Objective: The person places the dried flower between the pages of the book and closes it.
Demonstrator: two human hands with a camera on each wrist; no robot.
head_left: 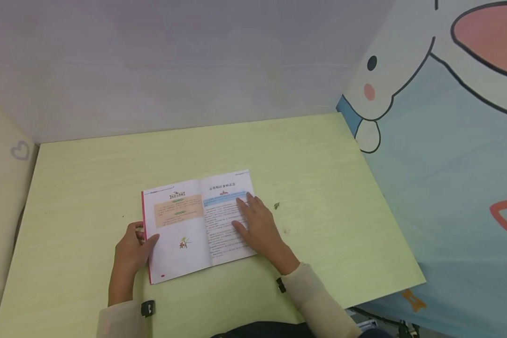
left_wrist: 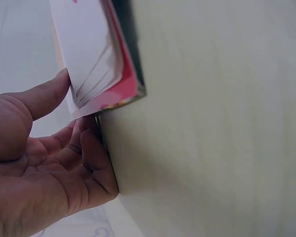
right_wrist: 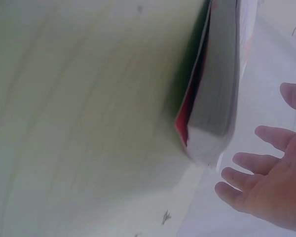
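An open book [head_left: 179, 260] with printed pages and a red cover edge lies on the pale yellow-green table [head_left: 321, 188]. My left hand [head_left: 131, 251] grips the book's left edge. In the left wrist view, its thumb [left_wrist: 54, 91] lies on the page side and the other fingers [left_wrist: 96, 155] are curled at the cover. Over the right-hand page is my right hand [head_left: 263, 230], its fingers spread. The right wrist view shows the thick page block [right_wrist: 217, 79] beside these loosely extended fingers [right_wrist: 256, 163]; a gap shows between them and the book.
A small dark green leaf-like mark [head_left: 276, 205] is on the table right of the book. A plain pale wall [head_left: 173, 65] rises behind the table, and a blue wall [head_left: 448, 188] with cartoon figures stands at the right. Each wrist carries a small black device [head_left: 148, 308].
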